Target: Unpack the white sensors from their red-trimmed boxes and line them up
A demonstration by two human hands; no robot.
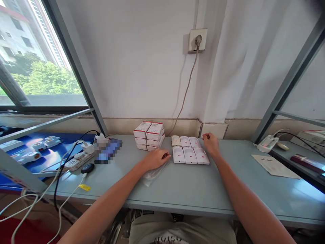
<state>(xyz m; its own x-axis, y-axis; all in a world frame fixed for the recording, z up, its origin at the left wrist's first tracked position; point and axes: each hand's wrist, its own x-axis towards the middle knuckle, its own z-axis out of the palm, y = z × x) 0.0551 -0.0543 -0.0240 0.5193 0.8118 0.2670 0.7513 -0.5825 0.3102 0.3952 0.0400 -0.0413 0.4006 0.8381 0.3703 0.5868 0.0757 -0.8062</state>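
Several small white plastic devices (190, 155), most with a tiny red mark, lie in two rows close together on the grey table; the back left one is yellowish. Just left of them is my left hand (157, 158), its fingers curled inward, above a clear plastic bag (149, 178) lying flat. Whether the fingers grip the bag's edge is unclear. At the back right corner of the group, my right hand (210, 143) rests with curled fingers close to the devices, and I see nothing in it. A stack of white and red boxes (148, 135) stands behind my left hand.
On the left lie a power strip (80, 161) with plugs, a round black device (87, 168) on a white cable and a pixelated phone-like object (109, 151). To the right are a paper sheet (274, 166) and another white power strip (267, 143). Metal frame posts flank the table.
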